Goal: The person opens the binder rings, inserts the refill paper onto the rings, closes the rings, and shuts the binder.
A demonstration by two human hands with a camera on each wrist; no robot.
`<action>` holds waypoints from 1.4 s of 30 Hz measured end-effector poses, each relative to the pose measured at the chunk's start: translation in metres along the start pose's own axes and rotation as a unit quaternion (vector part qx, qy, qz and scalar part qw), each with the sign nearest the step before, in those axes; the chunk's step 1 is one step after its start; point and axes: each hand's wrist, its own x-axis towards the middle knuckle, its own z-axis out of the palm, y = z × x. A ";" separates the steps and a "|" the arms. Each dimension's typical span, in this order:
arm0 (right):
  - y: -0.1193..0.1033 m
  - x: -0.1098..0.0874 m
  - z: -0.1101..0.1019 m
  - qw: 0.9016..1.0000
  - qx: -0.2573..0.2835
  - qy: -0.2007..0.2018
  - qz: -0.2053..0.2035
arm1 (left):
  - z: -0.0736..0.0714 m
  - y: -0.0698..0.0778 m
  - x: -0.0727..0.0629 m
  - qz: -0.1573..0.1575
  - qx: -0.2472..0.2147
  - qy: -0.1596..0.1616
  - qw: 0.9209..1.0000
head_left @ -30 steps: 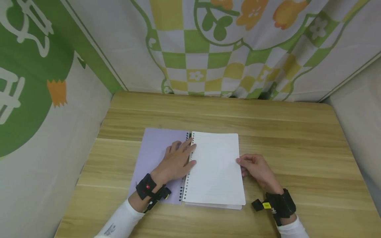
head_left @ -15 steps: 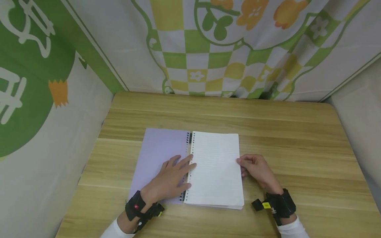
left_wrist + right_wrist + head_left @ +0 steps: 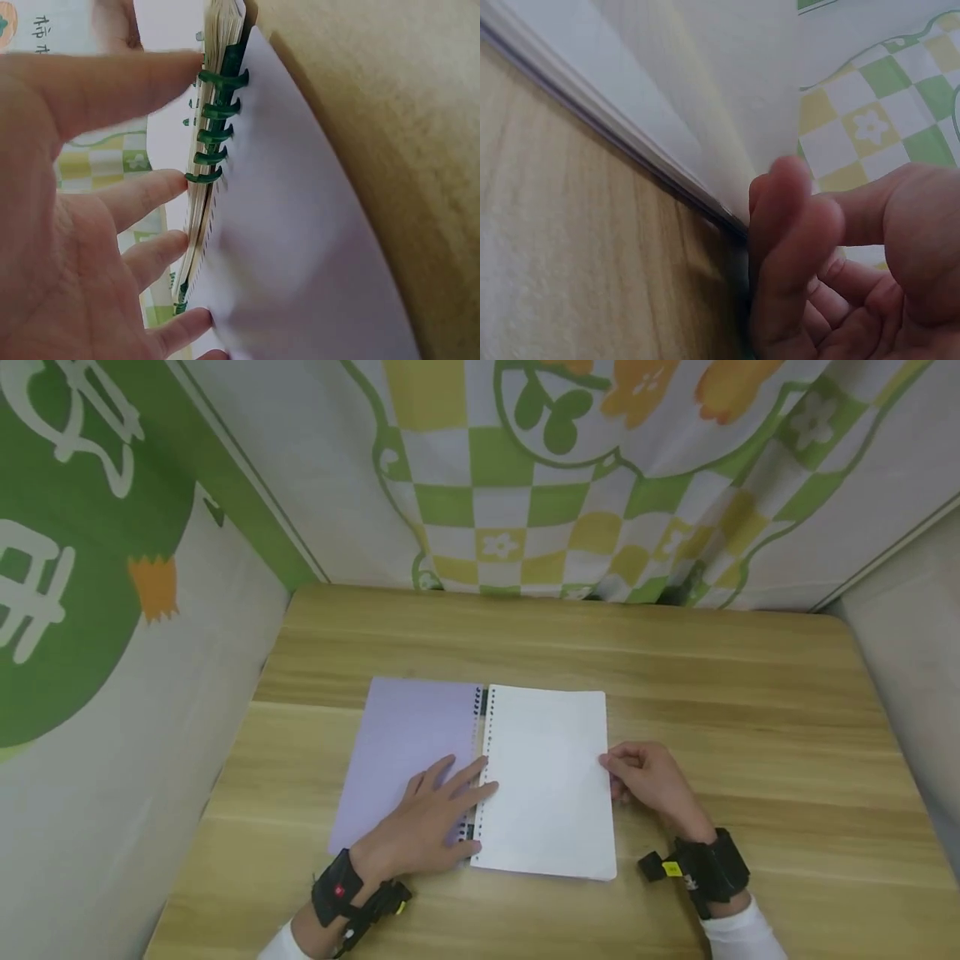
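A loose-leaf notebook lies spread on the table, its purple cover (image 3: 416, 735) on the left and a stack of white pages (image 3: 547, 777) on the right. Green binder rings (image 3: 215, 135) join the two along the middle, as the left wrist view shows. With fingers spread and nearly straight, my left hand (image 3: 423, 822) rests across the cover, its fingertips touching the punched edge of the pages. At the stack's right edge my right hand (image 3: 652, 777) pinches a page (image 3: 727, 82) between thumb and fingers; the right wrist view shows it lifted slightly from the stack.
The wooden table (image 3: 772, 710) extends around the notebook on every side. Behind it hangs a green, white and yellow checked curtain (image 3: 502, 510). A printed cloth wall (image 3: 210, 635) borders the left side, and each wrist wears a black camera strap (image 3: 712, 868).
My left hand has slid down the binding toward the near end, uncovering the upper rings. My right hand keeps its hold at the page edge. The lower sheets show less beneath the top page.
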 end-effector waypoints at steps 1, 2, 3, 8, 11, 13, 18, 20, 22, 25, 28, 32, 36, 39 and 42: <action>0.000 0.001 -0.001 1.000 -0.016 0.001 -0.004 | 0.000 -0.001 0.001 0.002 0.003 -0.002 1.000; -0.001 0.001 -0.002 0.999 -0.032 0.003 -0.008 | -0.001 -0.001 0.002 0.003 0.007 -0.005 1.000; -0.001 0.002 -0.003 0.999 -0.046 0.006 -0.010 | -0.002 -0.002 0.002 0.003 0.010 -0.008 1.000; -0.004 0.003 -0.003 0.998 -0.062 0.007 -0.013 | -0.005 -0.005 0.004 0.002 0.018 -0.024 1.000; -0.003 0.002 -0.002 0.998 -0.066 0.006 0.000 | -0.002 -0.004 0.003 0.001 0.014 -0.029 0.999; -0.003 0.000 -0.002 0.997 -0.072 0.005 0.008 | 0.001 -0.002 0.003 0.000 0.012 -0.032 0.999; -0.001 -0.003 -0.008 0.996 -0.092 0.015 0.008 | 0.005 0.008 0.006 0.007 0.004 -0.033 0.999; 0.000 -0.004 -0.010 0.994 -0.103 0.021 0.003 | 0.006 0.011 0.008 0.011 0.005 -0.032 0.999; 0.000 -0.005 -0.013 0.993 -0.116 0.024 0.001 | 0.007 0.014 0.009 0.012 0.012 -0.036 0.999; -0.003 -0.009 -0.015 0.988 -0.151 0.032 -0.008 | 0.005 0.015 0.011 0.014 0.023 -0.046 0.999; -0.011 -0.012 -0.017 0.978 -0.197 0.061 -0.036 | -0.003 0.011 0.015 0.022 0.016 -0.050 0.998; -0.030 -0.006 -0.013 0.962 -0.236 0.088 -0.104 | -0.023 0.003 0.028 0.024 -0.019 -0.017 0.999; -0.052 0.015 -0.004 0.949 -0.266 0.061 -0.158 | -0.044 -0.010 0.052 -0.005 -0.046 0.046 0.998; -0.067 0.033 0.007 0.942 -0.283 0.036 -0.177 | -0.054 -0.020 0.074 -0.029 -0.059 0.085 0.994; -0.079 0.050 0.019 0.938 -0.288 0.015 -0.191 | -0.059 -0.030 0.093 -0.053 -0.061 0.111 0.991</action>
